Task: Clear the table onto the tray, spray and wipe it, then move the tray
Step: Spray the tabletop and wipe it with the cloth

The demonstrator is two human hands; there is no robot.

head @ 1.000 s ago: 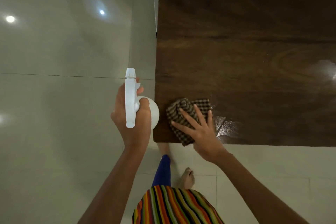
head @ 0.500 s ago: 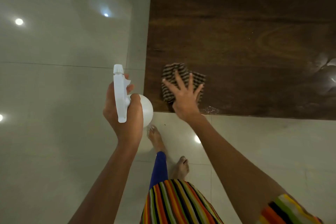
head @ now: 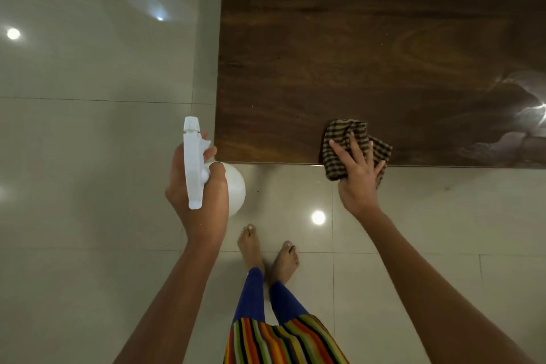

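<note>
A: Step in hand, head view?

B: Wiping. Right hand (head: 359, 174), fingers spread flat, presses the cloth (head: 339, 136) at the table's (head: 354, 53) near edge.

A: The other?

B: Left hand (head: 198, 201) clasps the spray bottle (head: 193, 162) off the near left corner. Next, I judge: sweep right. Tray unseen.

Table (head: 369, 53) was dark glossy wood across the upper right of frame, with a wet sheen at far right. Cloth (head: 344, 131), brown-black checked and crumpled, sat at centre right on the table's near edge, partly overhanging, pressed under the right hand (head: 357, 177). Spray bottle (head: 193, 162), white with a round body, was gripped by the left hand (head: 198, 195) at centre left, just off the table's corner, nozzle toward frame top.
</note>
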